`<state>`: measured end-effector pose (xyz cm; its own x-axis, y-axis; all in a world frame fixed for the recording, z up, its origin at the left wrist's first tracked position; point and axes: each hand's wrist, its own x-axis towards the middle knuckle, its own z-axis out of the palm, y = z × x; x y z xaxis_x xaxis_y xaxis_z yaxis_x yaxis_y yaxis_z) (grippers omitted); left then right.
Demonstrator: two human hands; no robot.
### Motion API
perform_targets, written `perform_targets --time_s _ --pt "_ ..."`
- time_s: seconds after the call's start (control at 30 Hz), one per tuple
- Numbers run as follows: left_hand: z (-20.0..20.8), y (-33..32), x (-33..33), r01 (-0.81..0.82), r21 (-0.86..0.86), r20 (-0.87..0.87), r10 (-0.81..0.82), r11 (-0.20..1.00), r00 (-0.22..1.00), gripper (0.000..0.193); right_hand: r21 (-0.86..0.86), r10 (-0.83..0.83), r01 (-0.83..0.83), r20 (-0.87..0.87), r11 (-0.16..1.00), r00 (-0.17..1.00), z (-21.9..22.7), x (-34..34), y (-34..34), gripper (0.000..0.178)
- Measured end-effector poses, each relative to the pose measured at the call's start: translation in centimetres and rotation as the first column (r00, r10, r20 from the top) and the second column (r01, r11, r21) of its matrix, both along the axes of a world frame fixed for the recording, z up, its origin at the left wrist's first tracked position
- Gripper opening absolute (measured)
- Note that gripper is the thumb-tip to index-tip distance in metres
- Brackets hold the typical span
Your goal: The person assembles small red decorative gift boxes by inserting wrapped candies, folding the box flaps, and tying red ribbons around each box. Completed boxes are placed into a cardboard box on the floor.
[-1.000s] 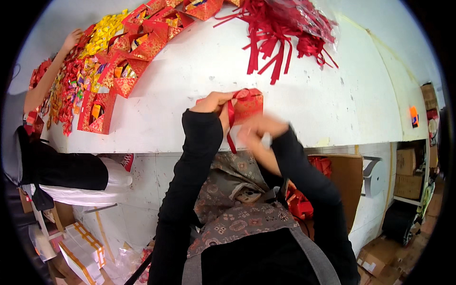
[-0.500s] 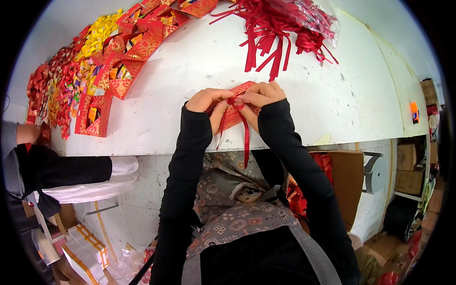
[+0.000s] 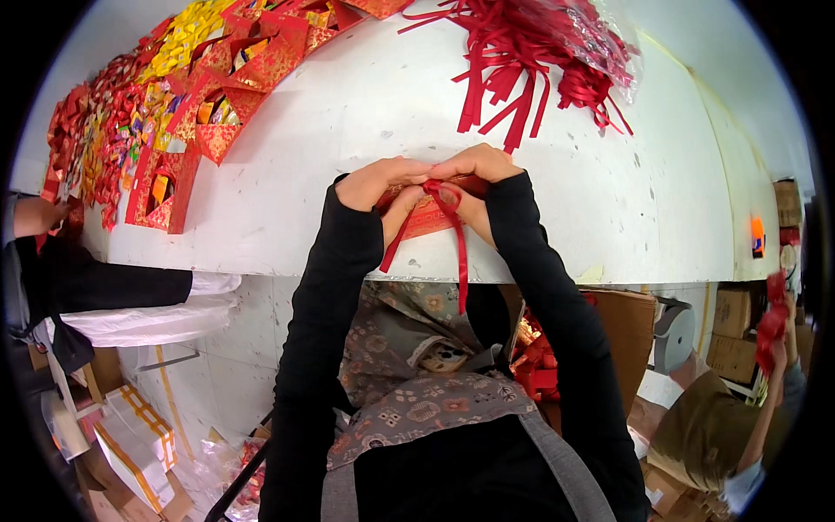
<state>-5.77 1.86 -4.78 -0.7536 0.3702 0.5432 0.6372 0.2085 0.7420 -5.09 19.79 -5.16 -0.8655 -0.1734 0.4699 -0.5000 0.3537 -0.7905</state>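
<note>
A red box [image 3: 428, 223] with gold patterning lies on the white table in front of me, a thin red ribbon [image 3: 461, 257] at its upper middle. Two ribbon tails hang toward the table's front edge. My left hand [image 3: 374, 185] is closed at the box's left side, its thumb close to the ribbon's knot. From the right, my right hand [image 3: 481, 167] is closed too, thumb beside the knot and fingers bent over the top edge. Both hands seem to pinch the ribbon; their fingers partly cover it and the box.
Red cut ribbons [image 3: 513, 74] partly under clear plastic lie at the back. Open red boxes [image 3: 165, 187] holding packets, and heaped packets [image 3: 113, 139], fill the left. A co-worker's hand [image 3: 39, 216] is far left; another person [image 3: 739, 418] holds something red at right. A cardboard box [image 3: 622, 335] stands below the table.
My hands have turned inward, their fingers now meeting above the knot. The ribbon's left tail has swung left. A person holding something red has come into view at right.
</note>
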Motion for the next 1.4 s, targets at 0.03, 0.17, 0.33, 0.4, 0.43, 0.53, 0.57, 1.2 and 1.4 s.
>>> perform_targets --time_s 0.03,0.17,0.33,0.4,0.43,0.53,0.57,1.2,1.4 --pt "-0.1 0.2 0.4 -0.016 0.072 0.119 0.007 0.997 0.993 0.025 -0.024 -0.018 0.018 0.0 1.0 1.0 -0.3 0.1 -0.1 0.017" --pt "-0.4 0.2 0.5 -0.061 0.071 0.081 0.055 0.996 0.995 0.025 -0.098 -0.11 0.108 -0.017 0.989 0.994 -0.9 0.5 -1.0 0.017" --pt "1.1 0.1 0.6 -0.168 -0.121 -0.227 0.137 0.978 0.964 0.02 -0.095 -0.21 0.206 -0.034 0.974 0.977 -1.0 0.6 -1.7 0.019" --pt "0.4 -0.4 0.7 -0.085 -0.044 0.091 0.089 0.995 0.992 0.02 -0.009 -0.182 0.182 -0.057 0.983 0.982 -0.8 0.9 -1.7 0.021" --pt "0.2 -0.6 0.6 -0.053 0.004 0.246 0.05 0.999 0.968 0.02 0.034 -0.168 0.171 -0.067 0.985 0.983 -0.8 1.0 -1.6 0.022" --pt "1.3 -0.5 -0.7 0.008 -0.063 0.226 0.007 0.998 0.974 0.013 -0.016 -0.097 0.098 0.047 0.995 0.994 -1.1 0.6 -0.8 0.018" --pt "1.6 -0.8 -0.8 0.022 -0.097 0.205 -0.001 0.995 0.979 0.012 -0.074 -0.06 0.07 0.135 0.995 0.989 -0.8 0.6 -0.9 0.017" --pt "-0.5 -0.5 0.6 -0.431 0.063 -0.232 0.433 0.9 0.871 0.022 -0.21 -0.112 0.138 0.134 0.968 0.985 0.8 1.5 -0.6 0.014" --pt "-2.8 -0.2 2.5 -0.555 0.13 -0.404 0.554 0.822 0.727 0.024 -0.209 -0.19 0.194 0.039 0.958 0.981 -1.1 1.4 -0.7 0.006"
